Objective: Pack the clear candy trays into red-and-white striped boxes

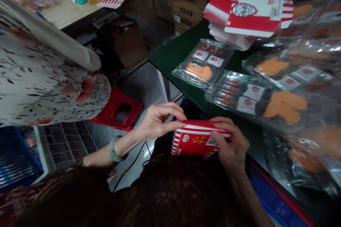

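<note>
A red and white striped paper box [195, 141] is held low in front of me, just off the edge of the dark green table [173, 54]. My left hand [160, 120] pinches its top left corner with thumb and fingers. My right hand [230, 145] grips the box's right end, fingers curled over the top flap. A green bangle sits on my left wrist.
Clear plastic packs [204, 63] with orange pieces and sachets lie on the table, more at right [266, 101]. A stack of flat striped boxes [250, 10] sits at the back. A person in a floral garment [39, 77] sits on a red stool [119, 113] at left. Cardboard cartons [186, 3] stand behind.
</note>
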`<state>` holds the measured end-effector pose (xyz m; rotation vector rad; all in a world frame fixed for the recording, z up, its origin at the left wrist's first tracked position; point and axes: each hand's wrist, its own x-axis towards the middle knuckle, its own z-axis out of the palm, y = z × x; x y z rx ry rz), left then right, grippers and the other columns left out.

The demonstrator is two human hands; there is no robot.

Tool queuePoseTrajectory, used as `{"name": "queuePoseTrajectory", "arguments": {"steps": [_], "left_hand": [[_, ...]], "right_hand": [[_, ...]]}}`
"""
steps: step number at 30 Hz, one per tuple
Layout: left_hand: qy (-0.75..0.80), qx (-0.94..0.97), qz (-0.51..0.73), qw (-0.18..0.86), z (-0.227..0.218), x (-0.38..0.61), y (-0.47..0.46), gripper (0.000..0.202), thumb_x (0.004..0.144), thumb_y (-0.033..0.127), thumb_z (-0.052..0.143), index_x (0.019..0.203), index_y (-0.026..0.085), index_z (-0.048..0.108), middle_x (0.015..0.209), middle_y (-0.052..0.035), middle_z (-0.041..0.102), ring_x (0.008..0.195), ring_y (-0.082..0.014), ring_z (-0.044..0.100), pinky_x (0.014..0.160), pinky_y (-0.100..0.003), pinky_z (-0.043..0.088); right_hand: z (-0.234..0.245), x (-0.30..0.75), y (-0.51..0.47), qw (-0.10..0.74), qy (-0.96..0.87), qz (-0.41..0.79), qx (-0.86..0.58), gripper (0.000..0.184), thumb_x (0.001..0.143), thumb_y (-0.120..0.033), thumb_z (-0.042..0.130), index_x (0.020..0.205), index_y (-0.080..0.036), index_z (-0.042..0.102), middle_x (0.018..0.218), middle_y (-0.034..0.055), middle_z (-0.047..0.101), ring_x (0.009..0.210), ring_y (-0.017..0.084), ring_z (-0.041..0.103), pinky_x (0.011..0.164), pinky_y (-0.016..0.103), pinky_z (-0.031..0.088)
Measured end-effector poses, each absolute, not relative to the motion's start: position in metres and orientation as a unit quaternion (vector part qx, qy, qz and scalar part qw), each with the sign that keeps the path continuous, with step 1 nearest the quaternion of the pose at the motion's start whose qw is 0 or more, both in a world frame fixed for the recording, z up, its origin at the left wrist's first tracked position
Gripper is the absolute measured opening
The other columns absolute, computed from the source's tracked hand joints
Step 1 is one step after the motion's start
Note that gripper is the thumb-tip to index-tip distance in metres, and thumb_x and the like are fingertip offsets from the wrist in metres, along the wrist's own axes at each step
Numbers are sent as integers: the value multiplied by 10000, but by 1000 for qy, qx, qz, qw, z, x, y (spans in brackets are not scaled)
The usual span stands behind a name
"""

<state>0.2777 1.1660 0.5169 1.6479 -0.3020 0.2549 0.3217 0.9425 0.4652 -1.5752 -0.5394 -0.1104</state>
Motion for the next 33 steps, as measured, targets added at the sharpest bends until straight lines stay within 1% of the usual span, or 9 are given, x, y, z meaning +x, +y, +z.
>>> {"name": "queuePoseTrajectory", "arguments": {"steps": [2, 4, 9, 12, 16, 19, 22, 28, 33], "left_hand": [[-152, 743, 109, 642, 519, 278, 1167, 21, 782, 135, 695, 780, 114, 696, 828, -74, 646, 727, -123, 633, 642, -242, 535], [-193, 749, 130, 621, 518, 278, 1169, 28, 795, 137, 681, 783, 124, 703, 827, -70, 641, 742, -134, 640, 653, -259, 543], [-284, 745, 174, 578, 512, 277, 1171, 15, 814, 137, 660, 822, 129, 670, 808, -72, 635, 808, -170, 653, 700, -307, 572], [-309, 763, 207, 529, 512, 272, 1170, 71, 805, 151, 675, 870, 129, 656, 815, -77, 631, 844, -187, 650, 732, -337, 584], [-316, 789, 256, 460, 511, 265, 1166, 116, 822, 89, 633, 935, 106, 648, 872, -104, 633, 898, -195, 642, 765, -355, 580], [-310, 776, 285, 470, 506, 263, 1163, 160, 810, 72, 639, 968, 97, 630, 868, -104, 632, 881, -193, 647, 766, -355, 581], [-301, 759, 302, 492, 499, 263, 1160, 141, 832, 85, 606, 967, 120, 630, 847, -85, 623, 862, -186, 647, 767, -355, 583], [-311, 757, 327, 474, 495, 264, 1155, 147, 835, 74, 584, 967, 112, 637, 800, -77, 614, 870, -194, 645, 751, -333, 575], [-236, 787, 326, 467, 496, 265, 1154, 233, 782, 125, 692, 1006, 109, 626, 883, -83, 624, 838, -157, 630, 736, -288, 563]], "right_hand": [[465, 322, 942, 670, -244, -57, -699, 173, 798, -131, 643, 935, -237, 637, 1011, 38, 619, 918, 168, 605, 760, 314, 496], [466, 321, 943, 673, -244, -59, -696, 179, 798, -127, 640, 938, -238, 635, 1014, 39, 617, 909, 170, 612, 759, 323, 504], [464, 320, 947, 693, -241, -41, -678, 185, 794, -129, 634, 939, -244, 637, 1054, 41, 604, 926, 190, 623, 819, 384, 510], [464, 320, 948, 692, -243, -41, -679, 172, 792, -138, 638, 928, -243, 641, 1045, 40, 610, 928, 197, 628, 828, 395, 510], [462, 322, 948, 699, -253, -38, -668, 184, 791, -137, 643, 940, -243, 642, 1049, 44, 612, 932, 197, 627, 816, 390, 508], [460, 322, 946, 705, -269, -30, -656, 199, 778, -144, 662, 948, -245, 642, 1055, 45, 614, 936, 202, 626, 811, 390, 509], [458, 322, 945, 706, -275, -22, -652, 227, 753, -158, 694, 953, -250, 644, 1067, 43, 612, 939, 207, 627, 805, 393, 517], [457, 322, 946, 719, -260, -17, -644, 196, 779, -124, 657, 930, -247, 658, 1070, 39, 614, 938, 198, 628, 799, 380, 510], [462, 322, 942, 716, -259, -33, -648, 166, 787, -117, 655, 905, -234, 649, 1027, 29, 630, 930, 177, 629, 792, 347, 511]]}}
